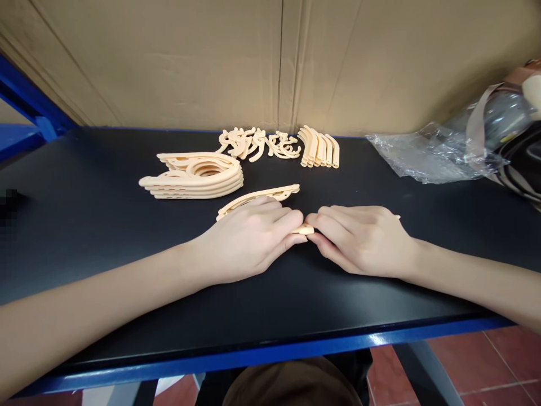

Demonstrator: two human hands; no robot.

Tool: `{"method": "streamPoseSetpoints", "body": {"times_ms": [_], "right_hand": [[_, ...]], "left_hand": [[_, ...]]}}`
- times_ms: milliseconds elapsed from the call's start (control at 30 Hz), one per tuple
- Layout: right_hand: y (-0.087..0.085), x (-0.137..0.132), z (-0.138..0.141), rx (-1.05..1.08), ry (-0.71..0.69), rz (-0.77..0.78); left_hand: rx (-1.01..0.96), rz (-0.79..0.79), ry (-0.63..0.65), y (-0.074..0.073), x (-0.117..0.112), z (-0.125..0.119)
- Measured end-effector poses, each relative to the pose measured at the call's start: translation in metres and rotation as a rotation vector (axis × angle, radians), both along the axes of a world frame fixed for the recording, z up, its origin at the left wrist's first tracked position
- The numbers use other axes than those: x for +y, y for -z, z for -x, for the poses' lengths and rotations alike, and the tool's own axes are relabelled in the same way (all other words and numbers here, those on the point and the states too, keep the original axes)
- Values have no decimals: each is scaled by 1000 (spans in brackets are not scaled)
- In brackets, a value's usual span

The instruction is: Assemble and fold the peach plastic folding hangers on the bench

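Pale cream piece (304, 229), narrow where it shows, held nearly level between the left hand (253, 239) and right hand (363, 239); most of it is hidden from view.

1. Place: looks like a workshop, at an assembly station.
2. Black surface (296, 307) has a blue metal edge (270, 357); blue metal frame (36, 98) at far left. Industrial bench build.
3. Plain cardboard (190, 62) stands behind as a wall.
4. Like parts lie grouped, batch-fashion: stack of large cream pieces (194, 181), heap of small curved pieces (242, 141), bundle of bent pieces (318, 148).
5. Floor: red tile (469, 361).
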State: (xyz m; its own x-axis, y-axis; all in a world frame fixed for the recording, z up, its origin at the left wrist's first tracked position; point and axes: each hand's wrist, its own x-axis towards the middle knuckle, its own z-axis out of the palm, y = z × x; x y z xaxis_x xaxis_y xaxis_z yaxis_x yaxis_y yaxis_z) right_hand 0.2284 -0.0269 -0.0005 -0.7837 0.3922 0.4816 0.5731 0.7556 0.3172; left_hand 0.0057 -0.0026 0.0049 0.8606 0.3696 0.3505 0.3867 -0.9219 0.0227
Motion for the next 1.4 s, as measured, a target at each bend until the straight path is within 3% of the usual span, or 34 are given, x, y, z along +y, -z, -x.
{"method": "streamPoseSetpoints", "body": {"times_ms": [200,433,1400], "right_hand": [[-1,0,0,4,-18,-9],[0,0,-1,157,50,150],[4,0,1,133,77,210]], "left_hand": [[1,27,-1,-1,-1,0],[-11,52,-40,1,3,2],[-23,83,-36,5,5,2]]}}
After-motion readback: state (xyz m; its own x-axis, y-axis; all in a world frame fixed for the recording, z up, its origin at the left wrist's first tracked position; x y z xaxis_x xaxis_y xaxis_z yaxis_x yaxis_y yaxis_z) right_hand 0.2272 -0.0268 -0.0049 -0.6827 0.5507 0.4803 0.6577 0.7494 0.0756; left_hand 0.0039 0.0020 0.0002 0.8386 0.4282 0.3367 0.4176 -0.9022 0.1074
